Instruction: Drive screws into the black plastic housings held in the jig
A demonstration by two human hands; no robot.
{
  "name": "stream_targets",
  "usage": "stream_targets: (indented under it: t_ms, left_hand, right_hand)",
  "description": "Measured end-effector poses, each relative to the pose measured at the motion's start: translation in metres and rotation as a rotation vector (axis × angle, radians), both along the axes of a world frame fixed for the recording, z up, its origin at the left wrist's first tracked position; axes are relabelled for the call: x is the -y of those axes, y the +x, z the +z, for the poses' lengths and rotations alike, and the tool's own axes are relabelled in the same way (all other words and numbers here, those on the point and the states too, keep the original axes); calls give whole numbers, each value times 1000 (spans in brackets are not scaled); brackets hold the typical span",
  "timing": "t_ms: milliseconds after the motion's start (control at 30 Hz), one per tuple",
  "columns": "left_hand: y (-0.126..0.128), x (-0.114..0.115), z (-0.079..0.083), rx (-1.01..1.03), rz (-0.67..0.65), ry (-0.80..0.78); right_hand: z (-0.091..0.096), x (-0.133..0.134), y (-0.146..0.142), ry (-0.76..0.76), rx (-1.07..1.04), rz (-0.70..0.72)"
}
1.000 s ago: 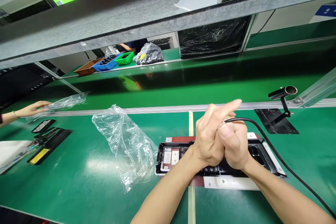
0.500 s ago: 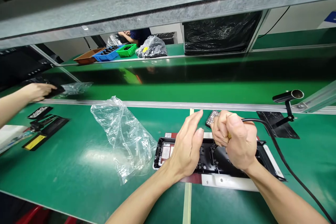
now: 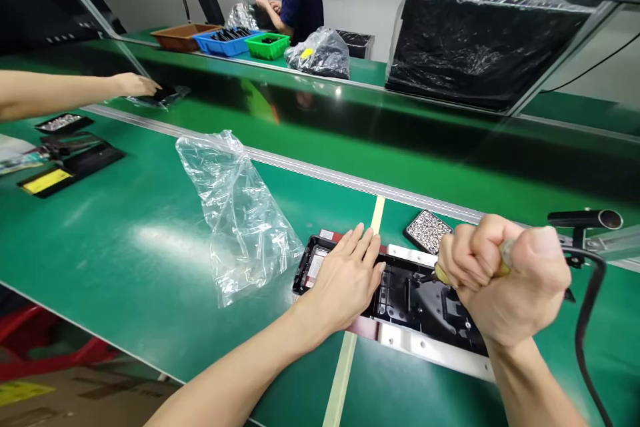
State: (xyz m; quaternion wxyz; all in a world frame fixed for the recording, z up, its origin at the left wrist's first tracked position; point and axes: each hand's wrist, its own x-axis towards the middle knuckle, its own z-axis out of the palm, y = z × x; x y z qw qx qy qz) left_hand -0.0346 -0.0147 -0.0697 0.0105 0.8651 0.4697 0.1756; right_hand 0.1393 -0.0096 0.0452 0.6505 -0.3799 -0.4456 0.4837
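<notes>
My right hand [image 3: 505, 280] is closed around the yellowish handle of a corded electric screwdriver [image 3: 443, 273], its dark tip pointing down and left into a long black plastic housing [image 3: 400, 290]. The black cord comes out by my thumb. My left hand [image 3: 347, 273] lies flat across the left part of the housing, fingers stretched and holding nothing. Under the housing is a fixture with white edge strips [image 3: 417, 340] and a dark red base [image 3: 363, 327]. A small black tray of tiny metal parts [image 3: 429, 231], apparently screws, sits just behind the housing.
A clear plastic bag [image 3: 240, 213] lies to the left. A black tube holder [image 3: 585, 219] stands at right. At far left another person's hand [image 3: 135, 85] touches a dark bagged item on the green belt [image 3: 310, 127]. Bins [image 3: 227, 43] and another person [image 3: 303, 7] are behind.
The camera view has tilted and shifted. My left hand has flattened onto the housing. My right hand still grips the screwdriver. The other person's hand at left has reached farther onto the belt.
</notes>
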Motion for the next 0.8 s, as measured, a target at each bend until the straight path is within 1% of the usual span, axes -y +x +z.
stream_targets:
  t_ms: [200,333,467,633,800]
  left_hand:
    - [4,0,1,-19,3,60]
    - [4,1,11,40,-2,150]
    - [2,5,20,73,-62,171]
    - [-1,6,15,12,-219,202]
    - [-2,6,10,-8,-248,160]
  right_hand:
    - [5,-1,2,-6,22,21]
    - [6,-2,5,-12,34,37]
    - [9,-2,5,-28,34,33]
    - [9,-1,5,-27,61,56]
    - [7,0,9,-4,63,86]
